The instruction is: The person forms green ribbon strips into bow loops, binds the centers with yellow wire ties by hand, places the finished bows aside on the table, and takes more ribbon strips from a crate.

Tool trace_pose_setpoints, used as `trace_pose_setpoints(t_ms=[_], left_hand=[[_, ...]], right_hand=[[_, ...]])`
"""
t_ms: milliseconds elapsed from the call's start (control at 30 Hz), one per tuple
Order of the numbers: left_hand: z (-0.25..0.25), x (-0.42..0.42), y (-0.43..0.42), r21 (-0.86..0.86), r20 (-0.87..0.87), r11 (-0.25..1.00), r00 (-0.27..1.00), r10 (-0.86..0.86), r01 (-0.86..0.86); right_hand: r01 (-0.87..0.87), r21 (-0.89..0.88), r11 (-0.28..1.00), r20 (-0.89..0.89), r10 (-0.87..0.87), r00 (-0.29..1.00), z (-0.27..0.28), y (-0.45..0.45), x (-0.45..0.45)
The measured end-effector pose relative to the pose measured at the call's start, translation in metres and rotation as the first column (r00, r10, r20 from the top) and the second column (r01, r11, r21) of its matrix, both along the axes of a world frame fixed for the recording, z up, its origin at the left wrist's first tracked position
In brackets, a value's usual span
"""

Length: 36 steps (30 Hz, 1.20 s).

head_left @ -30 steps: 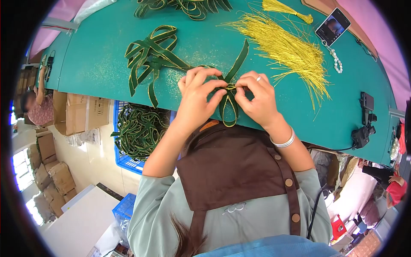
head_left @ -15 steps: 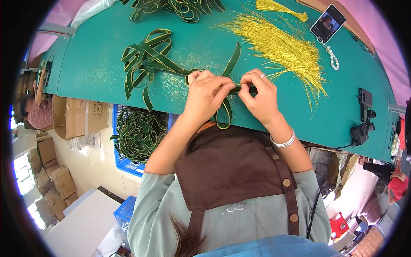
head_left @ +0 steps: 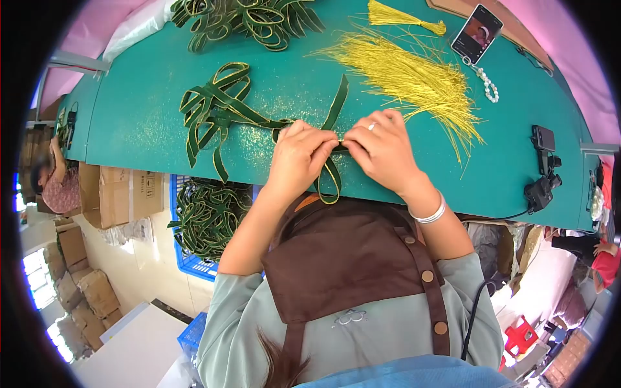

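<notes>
A green ribbon bow (head_left: 336, 102) with gold edges is held over the table's front edge, one tail pointing away and a loop (head_left: 330, 183) hanging toward me. My left hand (head_left: 299, 158) pinches it near its middle. Close beside, my right hand (head_left: 383, 152) is closed in a pinch, fingertips almost meeting the left's. A short bit of gold tie strand (head_left: 341, 141) shows between them; its ends are hidden by the fingers. Left of my hands lies a heap of looped green ribbon (head_left: 217, 107), one strip running toward my left hand.
Gold tie strands (head_left: 414, 71) lie spread at the right, with a bundled bunch (head_left: 404, 17) behind. A phone (head_left: 477, 33) with a beaded strap and a black device (head_left: 542, 168) are farther right. More ribbon (head_left: 252, 22) sits at the back; a blue crate (head_left: 194, 264) of ribbon stands below left.
My hands have drawn closer, the right fingertips moving in to the left ones at the bow's middle. The whole view has shifted slightly.
</notes>
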<state>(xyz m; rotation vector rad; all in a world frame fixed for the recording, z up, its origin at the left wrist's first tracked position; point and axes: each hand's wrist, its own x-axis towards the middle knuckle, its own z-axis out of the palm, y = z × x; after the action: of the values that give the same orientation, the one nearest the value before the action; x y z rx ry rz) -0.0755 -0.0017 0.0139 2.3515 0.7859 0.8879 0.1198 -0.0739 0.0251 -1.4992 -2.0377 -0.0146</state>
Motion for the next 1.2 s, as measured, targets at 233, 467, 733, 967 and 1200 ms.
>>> trace_pose_setpoints(t_ms=[233,467,733,967,1200], left_hand=[[0.027,0.005,0.013,-0.245,0.079,0.966,0.991,0.108,-0.085],[0.097,-0.090,0.037,-0.396,0.715,0.888,0.528,0.459,-0.235],[0.033,-0.153,0.078,-0.346,0.876,0.702,-0.054,0.480,0.623],[0.067,-0.075,0.140,-0.094,0.823,0.483,-0.205,0.530,0.871],[0.080,-0.188,0.135,-0.226,0.954,0.831,-0.058,0.295,0.508]], right_hand=[[0.259,-0.074,0.963,-0.342,-0.268,0.900,0.012,0.024,0.074],[0.247,-0.173,0.953,0.098,-0.233,0.968,-0.016,0.094,0.079],[0.165,-0.069,0.984,0.135,-0.155,0.979,-0.034,0.118,0.073],[0.202,0.083,0.976,0.085,-0.209,0.974,-0.012,0.091,0.069],[0.209,-0.101,0.973,-0.226,-0.227,0.947,-0.002,0.062,0.069]])
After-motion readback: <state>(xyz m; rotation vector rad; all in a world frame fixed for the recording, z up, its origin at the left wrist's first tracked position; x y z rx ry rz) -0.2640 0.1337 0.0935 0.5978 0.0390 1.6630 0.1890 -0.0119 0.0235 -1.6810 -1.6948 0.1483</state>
